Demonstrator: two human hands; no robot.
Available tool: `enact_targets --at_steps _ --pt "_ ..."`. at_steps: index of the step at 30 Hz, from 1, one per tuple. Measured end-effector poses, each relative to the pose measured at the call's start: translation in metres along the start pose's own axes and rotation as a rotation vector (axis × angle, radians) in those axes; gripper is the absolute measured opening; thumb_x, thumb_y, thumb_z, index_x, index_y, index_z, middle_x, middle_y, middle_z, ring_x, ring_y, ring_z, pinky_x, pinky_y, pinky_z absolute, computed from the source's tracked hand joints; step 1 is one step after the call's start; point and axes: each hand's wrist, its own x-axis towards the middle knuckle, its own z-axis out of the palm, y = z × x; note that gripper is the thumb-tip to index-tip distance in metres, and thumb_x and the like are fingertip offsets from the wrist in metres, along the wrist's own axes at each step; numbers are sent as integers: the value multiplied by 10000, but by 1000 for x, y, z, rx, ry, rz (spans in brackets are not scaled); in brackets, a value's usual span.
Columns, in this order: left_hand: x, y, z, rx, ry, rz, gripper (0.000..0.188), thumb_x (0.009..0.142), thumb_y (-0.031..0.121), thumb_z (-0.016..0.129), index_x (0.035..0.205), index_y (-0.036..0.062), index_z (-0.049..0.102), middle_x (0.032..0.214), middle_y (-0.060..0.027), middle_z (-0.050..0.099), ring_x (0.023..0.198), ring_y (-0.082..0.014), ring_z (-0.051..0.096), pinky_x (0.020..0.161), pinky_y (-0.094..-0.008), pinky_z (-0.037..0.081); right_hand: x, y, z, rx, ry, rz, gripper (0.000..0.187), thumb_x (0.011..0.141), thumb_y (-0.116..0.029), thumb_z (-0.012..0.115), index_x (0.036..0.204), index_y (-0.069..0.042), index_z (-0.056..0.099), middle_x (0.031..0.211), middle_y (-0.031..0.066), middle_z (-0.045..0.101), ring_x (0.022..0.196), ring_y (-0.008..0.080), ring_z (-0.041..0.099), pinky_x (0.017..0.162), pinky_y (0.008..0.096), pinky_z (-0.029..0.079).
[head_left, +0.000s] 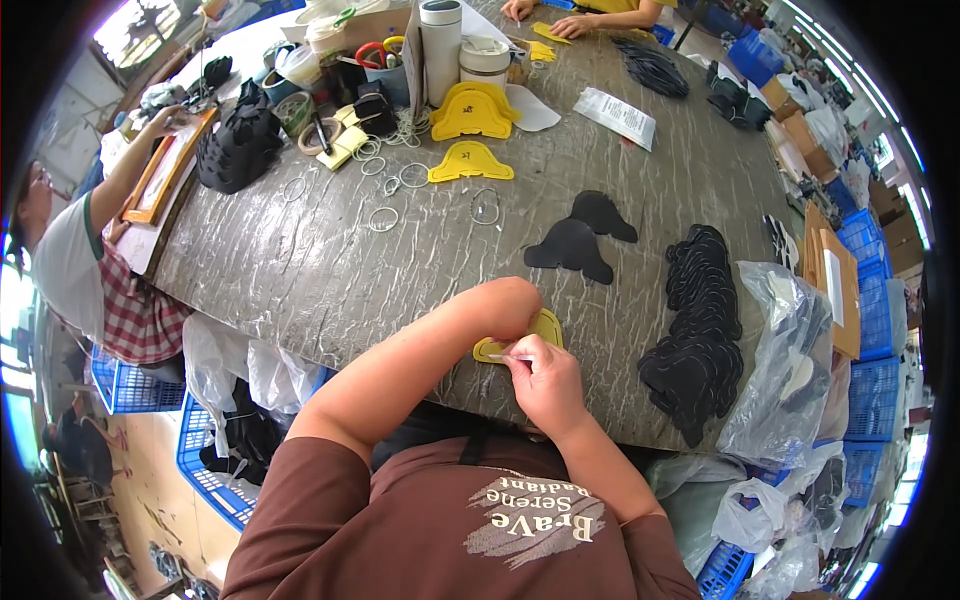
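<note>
At the near edge of the table, a yellow template (548, 325) with slots lies partly under my hands. My left hand (513, 306) bends over it from the far side, its fingers hidden from view. Fingers closed, my right hand (548, 382) pinches a thin whitish stick-like tool (507, 357) whose tip is over the template's left part. Just beyond are black cut pieces (565, 250), two overlapping flat. To the right, a long fanned stack of black pieces (705, 310) shows pale curved lines along its edges.
More yellow templates (470, 160) lie farther off, near a white bottle (441, 50), tubs and scissors (375, 55). String loops (383, 219) are scattered left. A person (75, 250) handles a wooden frame (170, 170); another's hands (570, 25) work opposite. Plastic bags (785, 350) line the right edge.
</note>
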Motion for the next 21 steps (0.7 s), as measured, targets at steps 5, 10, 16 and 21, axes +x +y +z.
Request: enact_targets --at_steps 5,10,16,21 --pt "0 0 0 5 -18 11 246 640 160 757 830 25 679 741 -160 679 696 -299 673 639 -392 515 -4 9 -6 -3 5 32 158 822 -9 682 851 -33 529 770 129 669 706 304 671 630 369 522" --pt "-4 2 -3 -67 -24 3 249 643 180 767 806 20 667 704 -145 672 684 -290 670 628 -394 508 -7 15 -16 46 57 118 143 837 0 666 875 -23 529 771 144 664 700 291 677 629 349 526" --pt "-9 6 -6 -60 -10 24 242 656 185 774 792 20 661 681 -135 667 661 -283 667 618 -388 504 -6 11 -18 -60 56 105 147 835 3 663 885 -28 528 761 143 659 696 294 676 617 349 516" --pt "-4 2 -2 -81 -25 2 243 662 189 777 792 20 660 677 -131 666 659 -277 669 617 -386 506 -8 15 -21 -38 50 156 136 838 2 657 880 -28 531 767 141 661 694 297 674 608 350 511"
